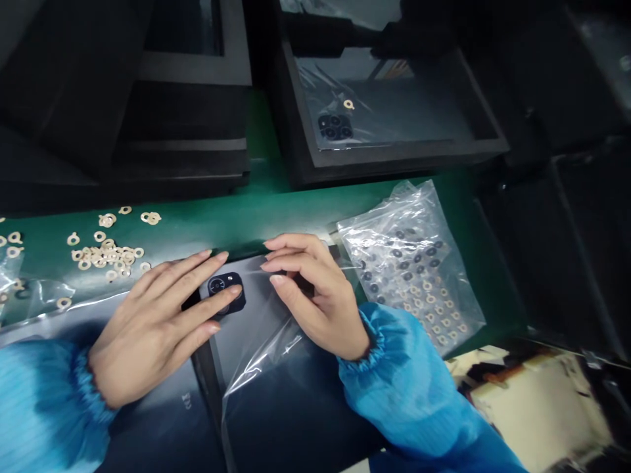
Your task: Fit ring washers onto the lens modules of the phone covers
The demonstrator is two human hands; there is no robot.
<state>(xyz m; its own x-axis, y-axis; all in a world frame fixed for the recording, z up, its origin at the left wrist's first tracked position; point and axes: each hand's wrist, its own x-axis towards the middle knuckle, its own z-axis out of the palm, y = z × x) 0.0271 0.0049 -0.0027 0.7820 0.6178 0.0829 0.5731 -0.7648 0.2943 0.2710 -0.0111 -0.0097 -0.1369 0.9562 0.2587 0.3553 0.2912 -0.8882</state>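
Note:
A grey tablet back panel point(246, 341) with a dark camera module point(227, 292) lies in front of me, a clear plastic film point(261, 364) partly over it. My left hand point(162, 315) is spread over the panel's left side, and one fingertip rests on the camera module. To the right, my right hand point(315, 289) hovers at the panel's upper edge, fingers curved and thumb a little apart, with nothing visible between them. Beyond my left hand lies a pile of small cream ring-shaped stickers point(108, 254).
Right of my hands lies a clear zip bag point(414, 269) with dark discs and cream rings on sheets. A black foam tray point(394, 154) behind holds another panel point(394, 112) with one ring on it. Black foam trays point(182, 118) are stacked at the back left, on a green tabletop point(276, 207).

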